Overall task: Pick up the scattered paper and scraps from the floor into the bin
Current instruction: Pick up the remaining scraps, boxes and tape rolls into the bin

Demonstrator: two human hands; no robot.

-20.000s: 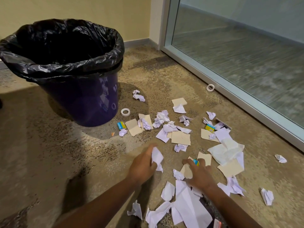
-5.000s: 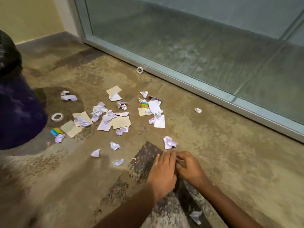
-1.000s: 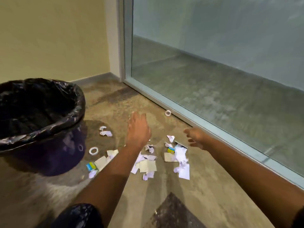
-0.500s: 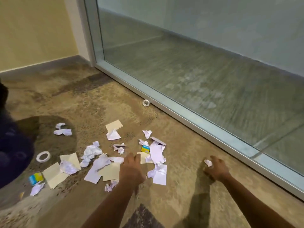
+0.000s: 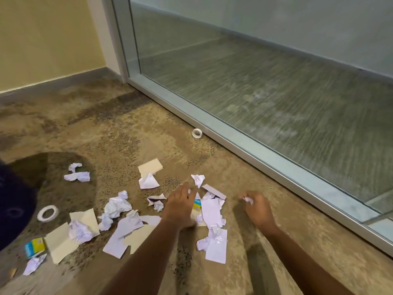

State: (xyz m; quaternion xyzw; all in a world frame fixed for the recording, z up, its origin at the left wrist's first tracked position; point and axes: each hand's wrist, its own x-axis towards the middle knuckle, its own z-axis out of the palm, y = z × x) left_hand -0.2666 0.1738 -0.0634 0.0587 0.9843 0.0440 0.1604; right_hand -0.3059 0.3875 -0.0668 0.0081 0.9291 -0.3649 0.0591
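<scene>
Paper scraps [image 5: 118, 206] lie scattered on the carpet floor [image 5: 127, 133], lower left to lower middle of frame: crumpled white wads, flat white sheets, tan card pieces. Glass partition [image 5: 276, 81] with metal frame fills upper right and runs diagonally down to the right edge. Yellow wall [image 5: 53, 39] upper left. Bin [image 5: 14, 209], dark purple, is cut off at the left edge. Only part of its side shows, inside not visible.

Both forearms come in from the bottom edge. Left grip [image 5: 180, 207] is over the middle of the pile, fingers straight and spread, holding nothing. It is blurred, so contact with the paper cannot be told. Right grip [image 5: 258, 211] is right of the pile, near the glass frame, fingers curled round a small white wad [image 5: 247, 199].

Large tan card [image 5: 59, 244] lower left, near the bin, with a crumpled wad on its upper edge. Flat white sheet [image 5: 212, 211] just beside left grip. Smaller tan card [image 5: 150, 166] at top of pile. Tape roll [image 5: 47, 213] flat on the floor beside the bin. Second tape roll [image 5: 197, 133] right by the glass frame, well apart from the pile. Blue-yellow packet [image 5: 34, 246] lower left, next to the large card.
</scene>
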